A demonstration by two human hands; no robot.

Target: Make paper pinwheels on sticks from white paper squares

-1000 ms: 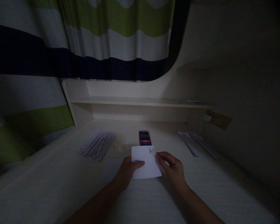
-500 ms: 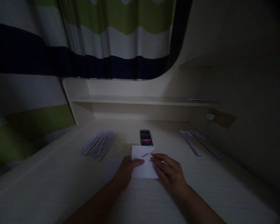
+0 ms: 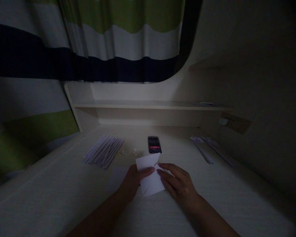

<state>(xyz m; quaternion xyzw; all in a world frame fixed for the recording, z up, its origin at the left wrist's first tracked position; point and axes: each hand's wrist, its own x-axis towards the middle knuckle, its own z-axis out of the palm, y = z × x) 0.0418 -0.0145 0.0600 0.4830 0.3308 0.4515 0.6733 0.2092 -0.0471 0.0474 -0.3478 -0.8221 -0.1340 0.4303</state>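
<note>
A partly folded sheet of white paper [image 3: 151, 184] is held up between both hands, low over the desk, with creases showing across it. My left hand [image 3: 132, 181] grips its left side, thumb on the near face and the other fingers hidden behind. On the right side, my right hand [image 3: 179, 182] pinches a folded edge with thumb and fingertips. Another white sheet [image 3: 117, 176] lies flat on the desk, partly covered by my left forearm and hand. Just beyond the held paper is a phone [image 3: 154, 144] with its screen lit.
Several rolled paper sticks [image 3: 104, 151] lie in a bundle on the left. Small pale bits [image 3: 135, 151] are scattered beside them. More long paper strips [image 3: 203, 151] rest on the right, below a wall socket with a white plug [image 3: 223, 121]. A shelf [image 3: 143, 106] crosses the back.
The paper has tilted in my hands, its lower edge now slanting and nearer to me. My right fingers have shifted slightly left along the fold.
</note>
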